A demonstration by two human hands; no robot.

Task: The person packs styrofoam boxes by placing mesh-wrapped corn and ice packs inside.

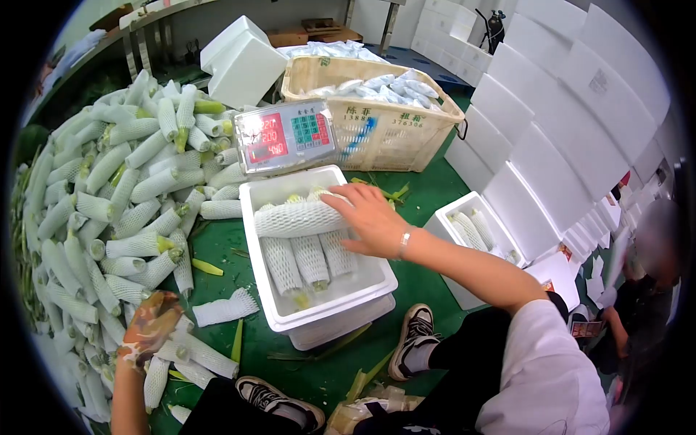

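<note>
An open white foam box (330, 301) on the scale holds several ears of corn in white foam net sleeves. Across the upper part of its row lies one sleeved ear of corn (297, 220), its right end between the fingers and thumb of my right hand (373, 221). My left hand (152, 322), in a mottled orange-brown glove, is down at the edge of a big pile of sleeved corn (138, 185); its fingers are partly hidden, and whether they grip an ear cannot be made out. Near it lies a loose foam net sleeve (226, 308).
Behind the box stands a scale display (286, 136) with lit red digits. A beige crate (391, 141) of white packs is beyond it. On the right are another foam box (453, 272) with sleeved corn, tall foam box stacks (558, 116) and another person (641, 312). Husk leaves litter the green floor.
</note>
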